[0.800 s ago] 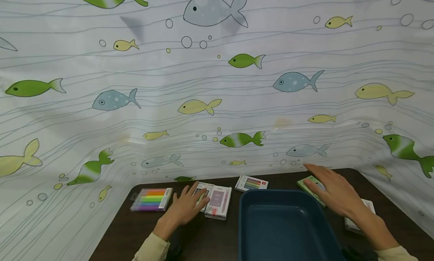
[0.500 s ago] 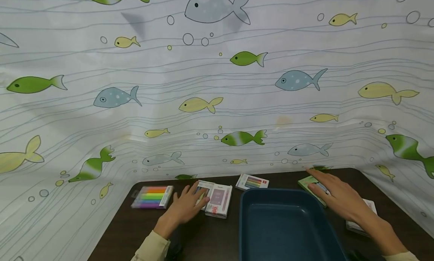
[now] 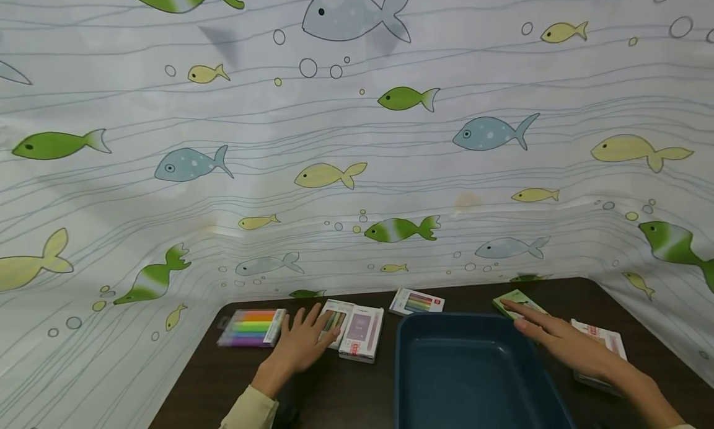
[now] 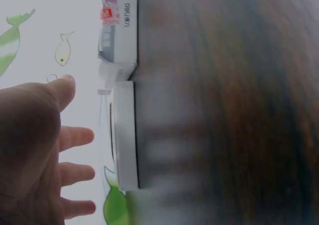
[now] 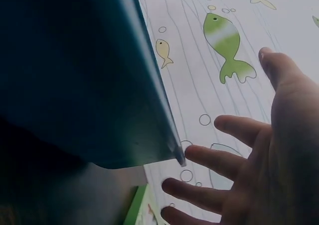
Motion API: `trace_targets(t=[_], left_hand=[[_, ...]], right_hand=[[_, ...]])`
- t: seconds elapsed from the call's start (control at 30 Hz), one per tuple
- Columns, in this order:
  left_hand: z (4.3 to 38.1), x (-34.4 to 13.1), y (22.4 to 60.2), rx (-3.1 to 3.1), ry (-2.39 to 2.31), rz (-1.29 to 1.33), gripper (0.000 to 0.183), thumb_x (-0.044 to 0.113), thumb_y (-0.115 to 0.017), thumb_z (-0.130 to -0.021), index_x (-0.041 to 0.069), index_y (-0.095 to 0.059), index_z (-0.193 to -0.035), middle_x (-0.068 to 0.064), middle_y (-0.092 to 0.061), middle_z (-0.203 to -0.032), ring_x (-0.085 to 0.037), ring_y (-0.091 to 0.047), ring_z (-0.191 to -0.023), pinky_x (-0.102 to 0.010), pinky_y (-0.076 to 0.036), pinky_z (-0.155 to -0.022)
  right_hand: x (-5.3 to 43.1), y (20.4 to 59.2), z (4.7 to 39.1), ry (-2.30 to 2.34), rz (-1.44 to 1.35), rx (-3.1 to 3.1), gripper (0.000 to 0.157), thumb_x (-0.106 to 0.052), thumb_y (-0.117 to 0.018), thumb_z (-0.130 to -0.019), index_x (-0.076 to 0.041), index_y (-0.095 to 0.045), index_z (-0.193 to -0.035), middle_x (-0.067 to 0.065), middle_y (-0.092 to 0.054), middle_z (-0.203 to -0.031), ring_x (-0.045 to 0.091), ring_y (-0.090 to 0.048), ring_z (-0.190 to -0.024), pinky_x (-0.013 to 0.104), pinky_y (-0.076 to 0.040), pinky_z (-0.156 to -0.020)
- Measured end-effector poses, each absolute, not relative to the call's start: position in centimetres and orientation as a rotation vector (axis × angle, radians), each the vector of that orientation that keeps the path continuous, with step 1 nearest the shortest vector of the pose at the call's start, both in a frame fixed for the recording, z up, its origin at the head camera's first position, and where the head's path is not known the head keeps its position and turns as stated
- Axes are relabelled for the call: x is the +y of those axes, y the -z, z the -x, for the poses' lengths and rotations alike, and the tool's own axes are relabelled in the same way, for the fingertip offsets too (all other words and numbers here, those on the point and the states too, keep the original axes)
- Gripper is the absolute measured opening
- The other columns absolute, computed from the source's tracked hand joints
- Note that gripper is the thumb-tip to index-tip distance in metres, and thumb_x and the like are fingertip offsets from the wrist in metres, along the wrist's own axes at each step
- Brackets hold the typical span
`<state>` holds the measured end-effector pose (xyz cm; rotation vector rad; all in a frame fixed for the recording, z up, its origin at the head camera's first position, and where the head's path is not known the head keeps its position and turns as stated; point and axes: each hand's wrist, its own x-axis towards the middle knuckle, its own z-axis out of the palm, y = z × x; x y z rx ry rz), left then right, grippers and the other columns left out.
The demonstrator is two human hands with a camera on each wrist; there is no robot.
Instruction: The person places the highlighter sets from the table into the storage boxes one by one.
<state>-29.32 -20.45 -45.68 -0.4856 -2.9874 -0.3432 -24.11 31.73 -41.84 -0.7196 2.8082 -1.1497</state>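
Observation:
In the head view my left hand [image 3: 301, 345] hovers with spread fingers, overlapping a flat box of coloured pencils [image 3: 339, 309]. Touching that box's right side lies a white box with a purple panel [image 3: 361, 333]. The left wrist view shows straight fingers apart from the pencil box's side [image 4: 125, 135]. My right hand [image 3: 569, 342] reaches over the right rim of a dark blue tray [image 3: 446, 318], fingers extended and holding nothing. Its fingertips overlap a green box [image 3: 519, 297], which is partly hidden. Close to the right wrist lies another white box [image 3: 608, 342].
A clear case of rainbow-coloured markers [image 3: 251, 328] lies at the table's left. Behind the tray is another white box with coloured pencils pictured on it [image 3: 417, 302]. A fish-print curtain [image 3: 334, 137] hangs along the back and sides of the dark table [image 3: 346, 392].
My right hand has lowered and shifted slightly toward the front right, uncovering more of the green box and the right white box. The left hand stays nearly still.

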Motion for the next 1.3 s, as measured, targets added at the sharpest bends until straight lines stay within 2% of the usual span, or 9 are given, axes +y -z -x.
trace_targets(t=[0.13, 0.5, 0.63, 0.8, 0.87, 1.0, 1.17, 1.23, 1.3], left_hand=[[29.6, -20.7, 46.0, -2.958, 0.321, 0.469, 0.064, 0.054, -0.046, -0.105, 0.013, -0.047, -0.154, -0.021, -0.035, -0.159, -0.052, -0.026, -0.143, -0.074, -0.009, -0.11], [30.2, -22.1, 47.2, -2.918, 0.318, 0.423, 0.069, 0.061, -0.044, -0.103, 0.02, -0.04, -0.159, -0.019, -0.031, -0.162, -0.052, -0.026, -0.144, -0.074, -0.009, -0.109], [29.9, -22.3, 47.1, -2.914, 0.338, 0.423, 0.068, 0.059, -0.046, -0.103, 0.02, -0.039, -0.159, -0.02, -0.03, -0.161, -0.052, -0.025, -0.144, -0.075, -0.008, -0.109], [29.3, -22.3, 46.5, -2.899, 0.387, 0.428, 0.065, 0.053, -0.048, -0.104, 0.017, -0.04, -0.158, -0.023, -0.031, -0.16, -0.054, -0.023, -0.144, -0.076, -0.008, -0.108], [29.3, -22.2, 46.3, -2.898, 0.377, 0.417, 0.065, 0.053, -0.048, -0.105, 0.018, -0.039, -0.159, -0.023, -0.031, -0.16, -0.053, -0.022, -0.144, -0.076, -0.008, -0.108], [29.6, -22.0, 46.2, -2.901, 0.354, 0.417, 0.065, 0.054, -0.046, -0.105, 0.019, -0.038, -0.159, -0.023, -0.03, -0.16, -0.053, -0.021, -0.145, -0.075, -0.009, -0.109], [29.9, -22.3, 46.3, -2.889, 0.353, 0.436, 0.063, 0.051, -0.049, -0.105, 0.016, -0.041, -0.157, -0.026, -0.031, -0.159, -0.054, -0.022, -0.144, -0.075, -0.009, -0.109], [29.8, -22.4, 46.2, -2.887, 0.352, 0.434, 0.063, 0.05, -0.049, -0.105, 0.014, -0.042, -0.157, -0.027, -0.03, -0.159, -0.055, -0.022, -0.143, -0.076, -0.009, -0.108], [29.6, -22.3, 45.8, -2.887, 0.367, 0.424, 0.062, 0.049, -0.051, -0.105, 0.014, -0.042, -0.156, -0.027, -0.03, -0.159, -0.056, -0.022, -0.143, -0.076, -0.01, -0.108]], right_hand=[[31.7, 42.0, 24.2, 1.122, 0.697, 2.82, 0.047, -0.026, -0.035, -0.113, -0.03, -0.032, -0.161, 0.005, -0.035, -0.161, 0.03, -0.04, -0.139, 0.037, -0.049, -0.093], [32.4, 42.9, 24.7, 1.329, 0.748, 2.58, 0.047, -0.02, -0.027, -0.115, -0.017, -0.03, -0.161, 0.019, -0.031, -0.16, -0.008, -0.034, -0.135, 0.02, -0.041, -0.099], [32.5, 43.1, 25.0, 1.35, 0.686, 2.543, 0.048, -0.023, -0.03, -0.115, -0.015, -0.03, -0.161, 0.019, -0.03, -0.161, 0.002, -0.035, -0.139, 0.022, -0.041, -0.1], [32.8, 43.5, 25.0, 1.281, 0.628, 2.59, 0.051, -0.025, -0.042, -0.112, -0.012, -0.031, -0.161, 0.026, -0.027, -0.161, 0.048, -0.035, -0.14, 0.053, -0.049, -0.093], [33.0, 43.6, 25.0, 1.234, 0.627, 2.627, 0.054, -0.026, -0.047, -0.111, -0.01, -0.033, -0.16, 0.03, -0.028, -0.159, 0.056, -0.039, -0.133, 0.057, -0.051, -0.086], [33.5, 43.9, 24.9, 1.142, 0.635, 2.716, 0.055, -0.029, -0.054, -0.108, -0.011, -0.039, -0.158, 0.029, -0.036, -0.154, 0.051, -0.05, -0.126, 0.048, -0.053, -0.08], [33.9, 44.2, 24.8, 1.161, 0.734, 2.733, 0.054, -0.023, -0.056, -0.107, -0.014, -0.04, -0.158, 0.025, -0.039, -0.153, 0.013, -0.053, -0.127, 0.033, -0.053, -0.081], [33.9, 44.2, 24.8, 1.173, 0.738, 2.728, 0.055, -0.024, -0.057, -0.107, -0.016, -0.04, -0.158, 0.025, -0.039, -0.154, 0.012, -0.051, -0.127, 0.032, -0.053, -0.08], [33.9, 44.1, 24.8, 1.157, 0.722, 2.744, 0.055, -0.026, -0.057, -0.106, -0.018, -0.04, -0.159, 0.025, -0.038, -0.154, 0.026, -0.053, -0.129, 0.033, -0.053, -0.08]])
